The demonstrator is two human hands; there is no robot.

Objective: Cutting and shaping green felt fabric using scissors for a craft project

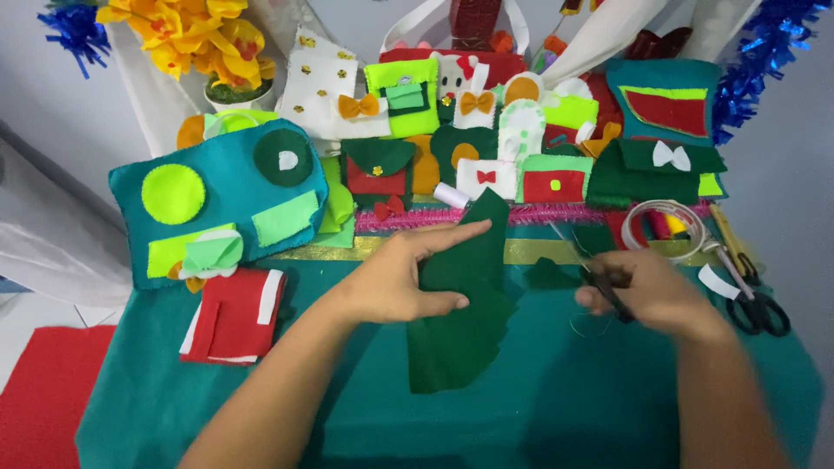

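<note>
The left hand [395, 278] is holding a piece of dark green felt [460, 304] over the table [539, 408], which is lying under a teal cloth. Its fingers [456, 233] are stretching almost flat across the upper part of the felt, with the thumb lying against the felt's middle, so the piece is being pinned between thumb and fingers rather than gripped in a fist. The felt is hanging from the hand down toward the table's near edge, its upper tip pointing toward the pink tinsel strip [417, 219].

The right hand [656, 291] is closing around small black scissors [604, 287], just right of the felt and not touching it; the hand is blurred, so how far the blades are standing open cannot be told. A small dark green scrap [547, 274] is lying between the felt and this hand.

A second, larger pair of black scissors [754, 306] is lying at the right edge, beside a white hoop [665, 227] ringing some coloured bits. To the left, a red and white felt pouch [233, 317] is resting below a big teal felt bag [217, 204] with lime patches. Rows of small felt purses [486, 165] are standing along the back, with yellow flowers [195, 35] in a white pot at the far left.
</note>
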